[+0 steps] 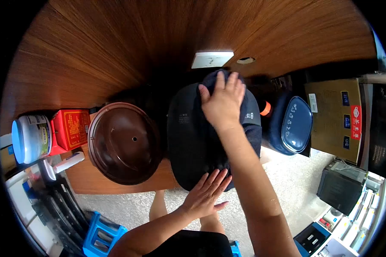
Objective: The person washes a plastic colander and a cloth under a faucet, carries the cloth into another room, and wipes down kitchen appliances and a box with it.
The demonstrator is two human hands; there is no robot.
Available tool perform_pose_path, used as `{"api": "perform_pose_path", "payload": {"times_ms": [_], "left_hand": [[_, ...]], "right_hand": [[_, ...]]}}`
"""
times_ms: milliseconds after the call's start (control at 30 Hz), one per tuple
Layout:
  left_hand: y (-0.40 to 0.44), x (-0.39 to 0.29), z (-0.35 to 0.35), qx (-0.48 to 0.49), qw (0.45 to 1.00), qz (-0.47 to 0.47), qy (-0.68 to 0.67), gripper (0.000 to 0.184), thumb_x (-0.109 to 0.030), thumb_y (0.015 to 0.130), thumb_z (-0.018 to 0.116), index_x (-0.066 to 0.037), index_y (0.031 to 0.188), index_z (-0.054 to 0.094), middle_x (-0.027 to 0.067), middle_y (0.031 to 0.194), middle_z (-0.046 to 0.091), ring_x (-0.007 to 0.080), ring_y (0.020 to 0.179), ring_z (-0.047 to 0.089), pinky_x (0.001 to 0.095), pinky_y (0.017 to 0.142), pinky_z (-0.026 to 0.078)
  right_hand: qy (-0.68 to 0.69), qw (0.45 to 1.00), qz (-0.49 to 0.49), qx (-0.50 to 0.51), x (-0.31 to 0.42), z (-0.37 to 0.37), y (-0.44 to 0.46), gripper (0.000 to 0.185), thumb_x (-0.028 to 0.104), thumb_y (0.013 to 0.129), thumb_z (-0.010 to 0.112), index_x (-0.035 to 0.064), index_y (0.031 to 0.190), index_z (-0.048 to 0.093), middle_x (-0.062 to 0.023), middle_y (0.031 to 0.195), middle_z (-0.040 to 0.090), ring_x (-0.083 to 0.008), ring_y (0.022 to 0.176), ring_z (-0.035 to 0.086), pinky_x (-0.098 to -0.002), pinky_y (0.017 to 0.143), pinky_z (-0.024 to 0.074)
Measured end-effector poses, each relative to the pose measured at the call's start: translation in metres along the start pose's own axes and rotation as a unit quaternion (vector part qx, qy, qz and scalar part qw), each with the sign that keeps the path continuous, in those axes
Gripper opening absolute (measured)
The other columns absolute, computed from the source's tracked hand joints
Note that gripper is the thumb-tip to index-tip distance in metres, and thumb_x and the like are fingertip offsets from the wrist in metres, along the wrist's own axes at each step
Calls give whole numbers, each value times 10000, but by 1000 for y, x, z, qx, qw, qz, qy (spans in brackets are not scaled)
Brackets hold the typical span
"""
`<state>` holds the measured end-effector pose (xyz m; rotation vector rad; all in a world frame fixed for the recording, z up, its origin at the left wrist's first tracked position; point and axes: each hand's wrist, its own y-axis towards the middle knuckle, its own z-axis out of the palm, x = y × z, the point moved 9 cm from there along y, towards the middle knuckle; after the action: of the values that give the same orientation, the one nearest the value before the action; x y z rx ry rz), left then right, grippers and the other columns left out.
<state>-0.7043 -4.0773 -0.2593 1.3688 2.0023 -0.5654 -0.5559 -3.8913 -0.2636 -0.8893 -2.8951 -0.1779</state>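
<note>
A dark, folded-looking cloth [210, 128] lies over a black, round-cornered object [182, 124] with small white print, whose exact kind I cannot make out. My right hand [223, 100] presses flat on the far end of the cloth, fingers stretched out and thumb apart. At the near edge, my left hand [206, 195] rests its straight fingertips on the dark fabric. Neither hand grips anything. Much of the black object's surface is hidden under the cloth and my right forearm.
Left of the black object stands a brown lidded pot [124, 143], with a red box [72, 128] and a blue-lidded tub [31, 139] beyond. To the right are a dark blue lidded container [296, 124] and a cardboard box [330, 122]. A blue stool [101, 237] stands below.
</note>
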Motion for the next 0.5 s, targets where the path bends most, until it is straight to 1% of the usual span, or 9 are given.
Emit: {"api": "perform_pose_path", "payload": {"times_ms": [67,133,167,233,300,333,400,467,500], "left_hand": [[2,4,-7,60,994,-36,-81,666,-385,815,572,-50,1336,328,158,1423,246,279,1311,258,414,1070,195],[-8,36,-37,-42,975,-84,-202,618,-263,792,621,-42,1306,357,162,1391,287,279,1272,314,399,1040,246],[-11,52,-52,-92,955,-106,-259,602,-201,781,645,-38,1291,371,165,1375,308,278,1253,342,391,1025,272],[0,83,-83,-240,849,-186,-432,574,-102,826,593,-61,1324,311,119,1293,400,219,1151,423,343,985,312],[15,99,-78,-255,704,-232,-621,498,-204,917,459,-79,1354,255,90,1251,433,187,1111,442,318,972,324],[19,105,-72,-236,655,-250,-672,474,-268,956,378,-88,1368,228,75,1232,446,171,1096,447,305,963,330],[12,125,-56,-185,575,-321,-729,442,-354,962,286,-68,1295,340,73,1148,500,159,1047,485,307,902,379],[10,129,-59,-200,481,-330,-787,405,-331,956,310,-38,1198,449,79,1066,541,150,946,537,317,812,442],[9,135,-59,-192,510,-340,-767,398,-322,956,314,-32,1189,458,80,1070,542,151,955,535,319,817,440]], "right_hand": [[58,997,-43,-27,3,-2,2,466,319,872,474,-26,1185,498,-283,1242,448,-392,1181,408,-423,1043,232],[284,955,62,-58,-19,-30,-2,328,208,879,484,-35,1085,561,-232,1093,575,-353,1056,527,-364,972,351],[450,876,165,-49,-26,-36,-13,321,178,912,469,-40,1138,537,-196,1097,585,-265,1008,562,-295,901,408],[758,618,126,-166,-5,-44,-21,337,140,925,438,-46,1202,484,-138,1157,558,-215,1054,524,-271,916,376],[777,577,141,-212,19,-37,-12,429,87,904,434,-51,1295,327,-179,1270,434,-242,1175,408,-299,993,287],[673,687,159,-224,25,-20,2,554,48,882,436,-53,1368,189,-228,1356,332,-270,1263,315,-321,1044,223],[715,625,216,-225,56,20,30,777,-36,783,444,-91,1356,-79,-294,1415,77,-343,1335,102,-347,1092,72],[656,688,245,-191,64,17,36,896,-64,698,444,-131,1274,-238,-359,1375,-84,-412,1326,-23,-370,1097,-22],[639,703,269,-162,65,24,39,903,-60,698,449,-136,1263,-252,-369,1367,-89,-422,1321,-28,-375,1096,-30]]}}
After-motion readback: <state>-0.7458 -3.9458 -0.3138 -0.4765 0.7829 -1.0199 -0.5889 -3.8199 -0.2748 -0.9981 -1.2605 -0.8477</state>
